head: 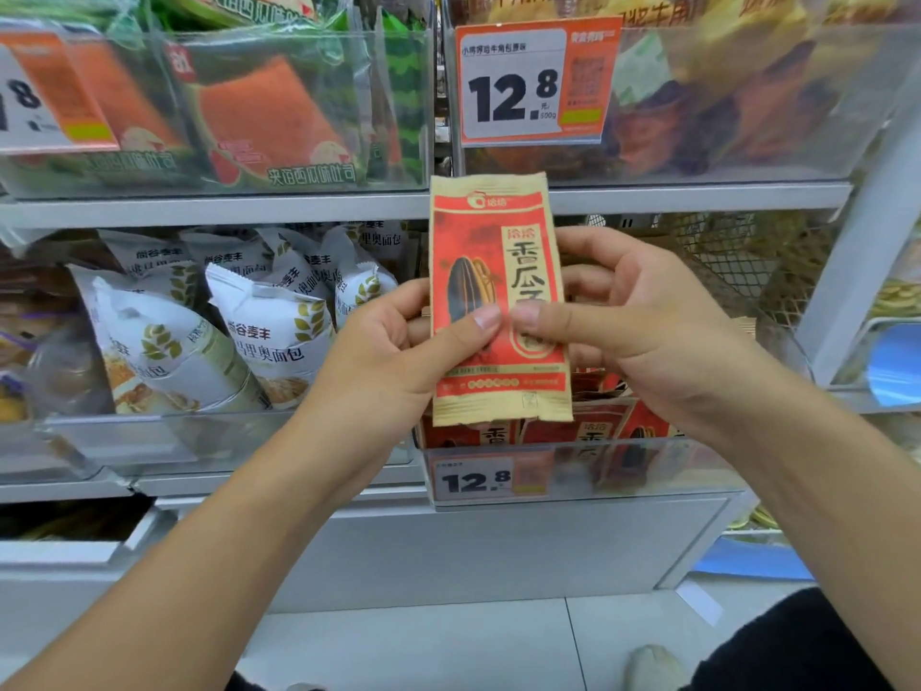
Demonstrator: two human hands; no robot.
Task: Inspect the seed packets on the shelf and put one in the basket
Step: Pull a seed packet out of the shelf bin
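Observation:
A red and tan sunflower seed packet [498, 271] is held upright in front of the shelf, its printed face toward me. My left hand [393, 351] grips its left edge, thumb on the front and fingers behind. My right hand [643, 321] pinches the right edge the same way, and the two thumb tips nearly meet on the packet's face. More seed packets [598, 426] of the same kind stand in the clear bin [648, 471] right below. No basket is in view.
White bread bags [239, 321] fill the bin to the left. Above are clear bins with watermelon toast packs [269, 117] and croissant packs [747, 92]. Price tags [533, 82] read 12.8. A wire mesh panel [722, 261] stands behind my right hand. Pale floor tiles [448, 640] lie below.

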